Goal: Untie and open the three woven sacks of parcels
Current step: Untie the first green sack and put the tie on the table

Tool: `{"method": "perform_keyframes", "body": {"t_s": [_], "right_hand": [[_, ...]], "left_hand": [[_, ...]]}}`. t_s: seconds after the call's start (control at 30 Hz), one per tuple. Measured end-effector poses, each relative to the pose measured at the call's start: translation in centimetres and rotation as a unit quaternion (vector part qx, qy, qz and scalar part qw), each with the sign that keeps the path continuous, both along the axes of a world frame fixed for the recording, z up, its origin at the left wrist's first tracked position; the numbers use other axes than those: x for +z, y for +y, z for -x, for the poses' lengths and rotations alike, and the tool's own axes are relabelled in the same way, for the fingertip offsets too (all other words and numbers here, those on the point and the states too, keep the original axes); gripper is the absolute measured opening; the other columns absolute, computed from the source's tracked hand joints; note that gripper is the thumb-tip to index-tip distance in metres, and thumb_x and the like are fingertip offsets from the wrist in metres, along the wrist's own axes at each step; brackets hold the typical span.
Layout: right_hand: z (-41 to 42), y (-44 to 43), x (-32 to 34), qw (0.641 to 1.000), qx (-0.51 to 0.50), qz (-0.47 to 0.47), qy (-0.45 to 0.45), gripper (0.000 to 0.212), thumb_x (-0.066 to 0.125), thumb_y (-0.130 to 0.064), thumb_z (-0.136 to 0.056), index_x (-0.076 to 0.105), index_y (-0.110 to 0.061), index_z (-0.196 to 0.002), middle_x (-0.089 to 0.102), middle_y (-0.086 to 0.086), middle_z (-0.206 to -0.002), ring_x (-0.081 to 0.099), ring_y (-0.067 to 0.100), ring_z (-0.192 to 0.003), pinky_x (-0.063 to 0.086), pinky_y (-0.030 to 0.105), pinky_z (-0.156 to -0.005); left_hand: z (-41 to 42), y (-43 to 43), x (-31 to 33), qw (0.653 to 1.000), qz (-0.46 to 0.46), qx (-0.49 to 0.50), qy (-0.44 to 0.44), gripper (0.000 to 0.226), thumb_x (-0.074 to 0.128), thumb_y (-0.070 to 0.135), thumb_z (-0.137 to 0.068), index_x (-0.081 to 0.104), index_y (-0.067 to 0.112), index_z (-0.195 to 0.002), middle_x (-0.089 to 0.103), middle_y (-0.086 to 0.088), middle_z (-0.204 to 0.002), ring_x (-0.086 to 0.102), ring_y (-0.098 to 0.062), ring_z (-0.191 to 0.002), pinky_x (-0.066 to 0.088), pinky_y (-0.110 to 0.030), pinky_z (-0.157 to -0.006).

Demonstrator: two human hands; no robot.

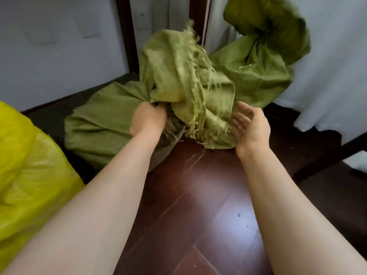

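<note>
A green woven sack (103,124) lies on the dark wood floor in front of me, its frayed loose top (178,76) bunched and standing up. My left hand (148,118) grips the gathered neck of this sack at its left side. My right hand (250,126) is palm up with straight fingers, touching the right side of the frayed cloth. Behind it at the right stands a second green woven sack (256,76), its neck tied and its top flaring upward. A yellow sack (29,171) sits at the left edge.
A dark doorframe (127,36) and pale walls close the back. A white curtain (333,76) hangs at the right above a dark beam (325,159). Reddish herringbone floor (198,205) lies between my arms.
</note>
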State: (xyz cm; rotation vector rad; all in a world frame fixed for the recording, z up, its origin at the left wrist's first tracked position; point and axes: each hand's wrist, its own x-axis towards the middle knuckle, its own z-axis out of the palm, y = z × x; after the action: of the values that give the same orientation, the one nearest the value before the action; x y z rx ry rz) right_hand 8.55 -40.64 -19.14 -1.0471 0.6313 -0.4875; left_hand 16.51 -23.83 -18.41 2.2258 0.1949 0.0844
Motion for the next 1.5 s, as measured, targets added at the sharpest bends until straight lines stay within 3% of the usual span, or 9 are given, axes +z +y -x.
{"method": "perform_keyframes", "body": {"t_s": [0.17,0.53,0.7,0.8,0.9,1.0,1.1,1.27,1.5], "right_hand": [[1.9,-0.6,1.0,0.976,0.115,0.170,0.073,0.063,0.044,0.019,-0.075,0.054,-0.010,-0.130,0.061,0.003,-0.121,0.055,0.017,-0.117,0.045,0.027,-0.092],[3.3,0.0,6.6,0.933,0.281,0.200,-0.104,0.088,0.085,-0.045,-0.055,0.051,-0.024,-0.133,0.063,-0.001,-0.126,0.061,0.017,-0.115,0.046,0.042,-0.101],[4.0,1.5,8.5,0.918,0.294,0.262,-0.046,0.049,0.078,-0.044,-0.069,0.067,-0.024,-0.113,0.073,-0.005,-0.105,0.069,0.010,-0.096,0.053,0.032,-0.090],[4.1,2.6,7.5,0.886,0.270,0.377,0.021,0.037,0.082,-0.024,-0.068,0.070,-0.021,-0.103,0.074,-0.006,-0.090,0.070,0.009,-0.084,0.055,0.028,-0.083],[3.7,3.4,6.0,0.850,0.206,0.478,0.078,0.032,0.080,-0.018,-0.070,0.069,-0.021,-0.100,0.070,-0.007,-0.091,0.065,0.012,-0.089,0.052,0.034,-0.089],[2.9,4.0,4.9,0.796,0.191,0.566,0.099,0.035,0.079,-0.016,-0.070,0.069,-0.025,-0.103,0.068,-0.007,-0.095,0.062,0.017,-0.098,0.050,0.039,-0.091],[2.2,5.3,4.4,0.754,0.218,0.614,0.083,0.034,0.076,-0.013,-0.072,0.070,-0.026,-0.103,0.060,-0.008,-0.092,0.058,0.018,-0.096,0.049,0.038,-0.089],[1.9,5.6,4.1,0.712,0.235,0.662,0.009,0.030,0.072,0.003,-0.070,0.075,-0.020,-0.089,0.052,-0.006,-0.103,0.054,0.022,-0.106,0.045,0.037,-0.094],[2.8,4.0,5.2,0.862,0.210,0.461,-0.029,0.029,0.072,0.008,-0.069,0.067,-0.020,-0.069,0.069,-0.003,-0.095,0.065,0.007,-0.083,0.054,0.027,-0.079]], "left_hand": [[0.8,-2.8,7.3,0.908,0.395,-0.024,0.139,0.039,0.036,0.027,-0.094,0.055,0.011,-0.124,0.063,-0.011,-0.116,0.062,-0.033,-0.104,0.049,-0.038,-0.092],[5.5,-3.5,12.8,0.847,0.470,-0.092,0.230,0.042,0.031,0.021,-0.098,0.064,0.005,-0.078,0.071,-0.013,-0.067,0.066,-0.024,-0.053,0.056,-0.032,-0.053],[5.9,-2.0,9.8,0.808,0.497,-0.133,0.287,0.042,0.035,0.038,-0.097,0.068,0.012,-0.102,0.070,-0.008,-0.094,0.065,-0.025,-0.088,0.052,-0.038,-0.082],[5.7,-0.3,6.8,0.863,0.394,-0.142,0.282,0.045,0.037,0.047,-0.095,0.065,0.012,-0.096,0.068,-0.009,-0.084,0.063,-0.024,-0.078,0.053,-0.035,-0.063],[4.4,3.2,4.7,0.975,0.055,-0.112,0.186,0.033,0.057,0.033,-0.083,0.067,0.003,-0.092,0.068,-0.010,-0.072,0.066,-0.023,-0.067,0.057,-0.035,-0.064],[3.2,5.8,6.2,0.980,-0.172,-0.087,0.046,0.025,0.056,0.026,-0.068,0.071,0.012,-0.082,0.072,0.000,-0.073,0.070,-0.023,-0.073,0.057,-0.040,-0.079],[3.4,6.2,8.6,0.956,-0.172,-0.206,-0.116,0.051,0.067,0.016,-0.071,0.055,0.025,-0.120,0.057,0.005,-0.113,0.055,-0.020,-0.112,0.045,-0.033,-0.093],[4.2,4.0,5.7,0.844,-0.268,-0.463,-0.030,0.112,0.072,0.006,-0.071,-0.003,0.043,-0.146,0.002,0.001,-0.159,-0.010,-0.017,-0.145,-0.003,-0.040,-0.117],[3.4,4.5,1.6,0.941,-0.109,-0.268,-0.174,0.034,0.064,0.030,-0.083,0.057,0.038,-0.115,0.067,0.006,-0.105,0.060,-0.022,-0.101,0.049,-0.041,-0.087]]}}
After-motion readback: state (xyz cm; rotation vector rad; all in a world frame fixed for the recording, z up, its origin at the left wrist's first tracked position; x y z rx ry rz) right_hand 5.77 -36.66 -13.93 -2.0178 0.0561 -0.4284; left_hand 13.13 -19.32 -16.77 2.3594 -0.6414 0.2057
